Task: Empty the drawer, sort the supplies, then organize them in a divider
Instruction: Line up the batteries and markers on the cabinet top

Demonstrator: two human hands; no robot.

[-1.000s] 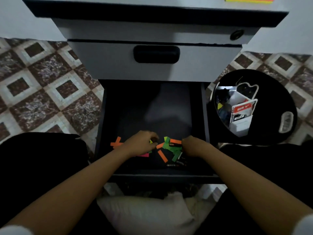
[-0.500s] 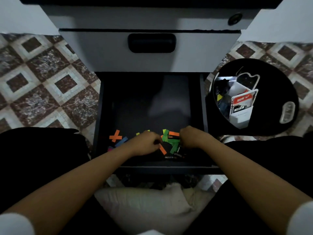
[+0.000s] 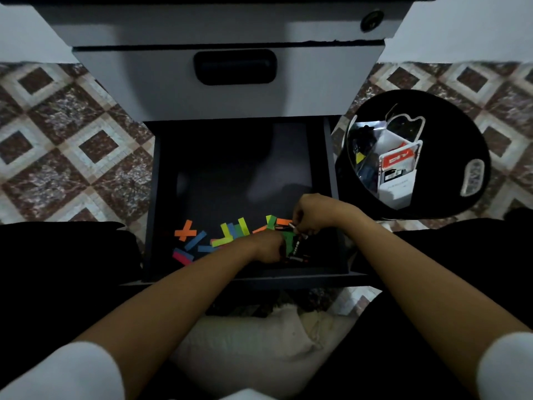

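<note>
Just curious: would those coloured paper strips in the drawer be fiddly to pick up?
Probably light and floppy: the paper strips look thin and flat. Lying flush on the drawer floor, they would likely slide when pushed.

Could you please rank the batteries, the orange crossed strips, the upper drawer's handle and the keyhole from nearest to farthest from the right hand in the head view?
From the right hand:
1. batteries, at its fingertips, drawer's front right; one seems pinched.
2. orange crossed strips, drawer's front left.
3. upper drawer's handle, above, centre.
4. keyhole, cabinet's top right.
</note>
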